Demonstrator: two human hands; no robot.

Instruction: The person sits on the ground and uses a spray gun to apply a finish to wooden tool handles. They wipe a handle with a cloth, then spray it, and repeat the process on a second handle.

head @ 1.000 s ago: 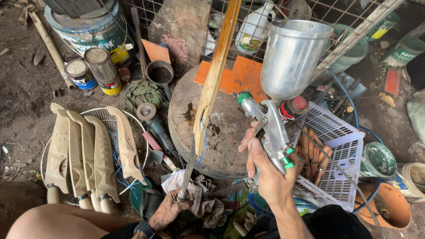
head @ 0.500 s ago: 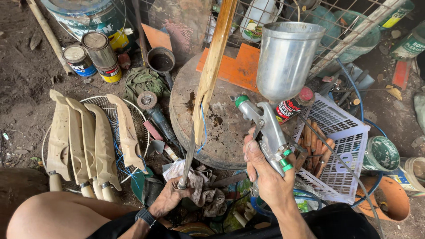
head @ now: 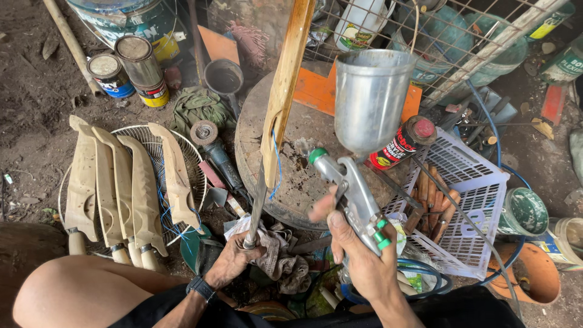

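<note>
Spray gun (head: pixel 355 194) gripped in right hand (head: pixel 358 255), aimed left at wooden sheath (head: pixel 285 91) held upright on rod by clenched left hand (head: pixel 234 258); wood looks bare (four more (head: pixel 124 182) waiting, far left).

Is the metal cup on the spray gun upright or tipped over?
Upright. The metal cup stands on top of the spray gun, its wide end up, in the right hand. Whether it holds paint cannot be told.
</note>
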